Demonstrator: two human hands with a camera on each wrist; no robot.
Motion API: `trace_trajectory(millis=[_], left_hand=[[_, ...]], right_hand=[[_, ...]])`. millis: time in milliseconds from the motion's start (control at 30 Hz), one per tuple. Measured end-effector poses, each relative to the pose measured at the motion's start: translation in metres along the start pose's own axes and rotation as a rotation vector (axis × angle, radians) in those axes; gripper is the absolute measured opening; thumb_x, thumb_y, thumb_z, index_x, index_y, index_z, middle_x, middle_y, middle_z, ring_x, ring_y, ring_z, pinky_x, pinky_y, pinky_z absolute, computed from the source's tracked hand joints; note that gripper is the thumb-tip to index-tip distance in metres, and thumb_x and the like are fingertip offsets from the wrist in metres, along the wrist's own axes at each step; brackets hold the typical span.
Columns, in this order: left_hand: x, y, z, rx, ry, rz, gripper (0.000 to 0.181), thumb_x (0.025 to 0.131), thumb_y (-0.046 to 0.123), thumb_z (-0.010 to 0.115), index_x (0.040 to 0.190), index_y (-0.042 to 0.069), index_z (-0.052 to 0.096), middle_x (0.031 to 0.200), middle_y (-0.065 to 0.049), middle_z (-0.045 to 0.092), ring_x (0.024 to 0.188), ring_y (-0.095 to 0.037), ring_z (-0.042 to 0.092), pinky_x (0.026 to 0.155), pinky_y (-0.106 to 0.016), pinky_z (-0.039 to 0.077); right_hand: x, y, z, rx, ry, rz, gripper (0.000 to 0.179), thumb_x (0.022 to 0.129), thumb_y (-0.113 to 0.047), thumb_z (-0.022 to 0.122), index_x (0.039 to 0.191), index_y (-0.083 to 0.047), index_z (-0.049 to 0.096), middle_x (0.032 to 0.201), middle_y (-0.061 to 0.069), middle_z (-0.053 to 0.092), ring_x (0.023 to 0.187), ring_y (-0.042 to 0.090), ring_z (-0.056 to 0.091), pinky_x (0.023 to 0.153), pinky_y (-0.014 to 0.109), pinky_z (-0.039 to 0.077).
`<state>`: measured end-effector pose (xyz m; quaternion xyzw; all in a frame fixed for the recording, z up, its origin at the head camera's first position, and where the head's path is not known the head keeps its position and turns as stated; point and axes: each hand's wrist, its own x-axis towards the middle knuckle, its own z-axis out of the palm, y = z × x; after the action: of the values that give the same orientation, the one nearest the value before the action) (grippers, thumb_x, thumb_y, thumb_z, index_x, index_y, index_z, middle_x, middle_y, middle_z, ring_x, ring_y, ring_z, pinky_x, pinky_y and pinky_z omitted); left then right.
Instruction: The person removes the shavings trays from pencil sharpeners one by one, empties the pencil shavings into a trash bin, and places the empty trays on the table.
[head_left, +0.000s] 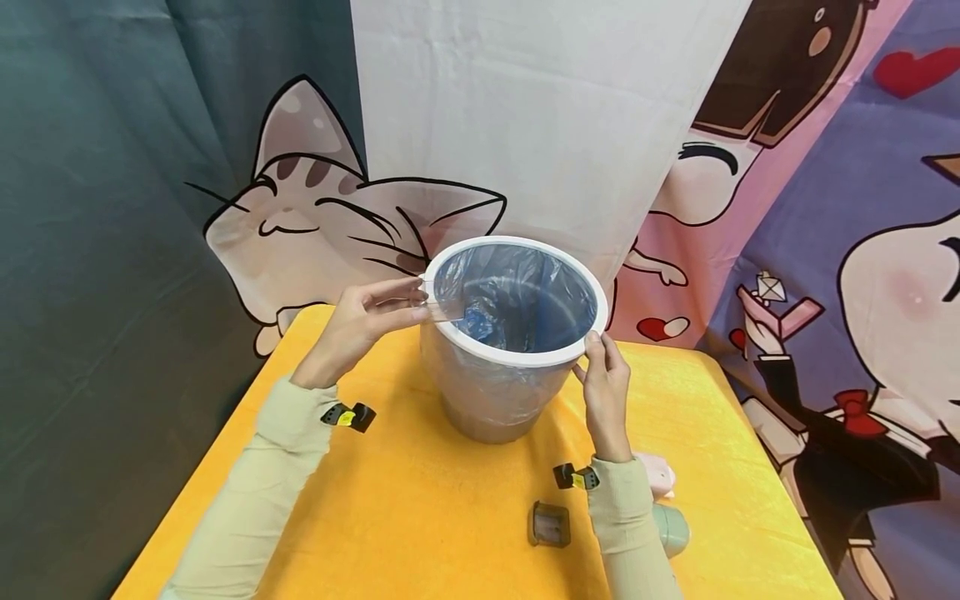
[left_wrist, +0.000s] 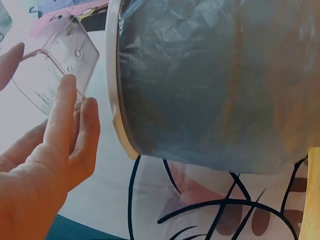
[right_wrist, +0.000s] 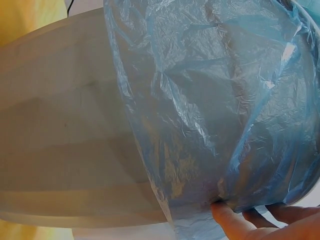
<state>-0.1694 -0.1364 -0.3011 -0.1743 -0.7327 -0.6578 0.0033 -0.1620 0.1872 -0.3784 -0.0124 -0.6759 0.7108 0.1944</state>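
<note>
A grey trash bin (head_left: 491, 421) stands on the table, lined with a thin bluish plastic bag (head_left: 517, 292) under a white rim ring (head_left: 517, 357). The bag's edge hangs down over the outside of the bin. My left hand (head_left: 367, 321) pinches a small clear plastic box (left_wrist: 75, 57) between thumb and fingers, at the left side of the ring. In the head view the box overlaps the bin's mouth. My right hand (head_left: 606, 387) grips the ring at the near right, thumb on top and fingers (right_wrist: 232, 220) underneath against the bagged wall.
On the yellow tablecloth (head_left: 405, 517) lie a small dark translucent square holder (head_left: 549, 525), a pink object (head_left: 657, 475) and a green round container (head_left: 672, 531), the latter two partly behind my right forearm. Printed cartoon curtains (head_left: 525, 117) hang close behind the table.
</note>
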Motion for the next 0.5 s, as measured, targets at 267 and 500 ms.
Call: trace_trajectory(millis=[267,500], left_hand=[[-0.007,-0.005,-0.011,-0.039,-0.018,0.012,0.054,0.079,0.023,0.073,0.128,0.010,0.054,0.124,-0.012,0.057,0.111,-0.021,0.056,0.092,-0.029,0.047],[-0.013,-0.009,-0.022,-0.046,-0.040,0.021,0.049,0.082,0.019,0.070,0.128,0.011,0.054,0.124,-0.011,0.057,0.110,-0.025,0.056,0.091,-0.030,0.048]], right_hand=[[0.000,0.001,-0.001,-0.003,-0.001,0.006,0.052,0.091,-0.044,0.052,0.132,-0.012,0.050,0.126,0.008,0.052,0.114,0.024,0.051,0.090,0.048,0.046],[0.000,0.001,-0.001,-0.004,-0.011,0.004,0.053,0.091,-0.045,0.052,0.133,-0.013,0.049,0.128,0.008,0.051,0.115,0.024,0.050,0.090,0.049,0.045]])
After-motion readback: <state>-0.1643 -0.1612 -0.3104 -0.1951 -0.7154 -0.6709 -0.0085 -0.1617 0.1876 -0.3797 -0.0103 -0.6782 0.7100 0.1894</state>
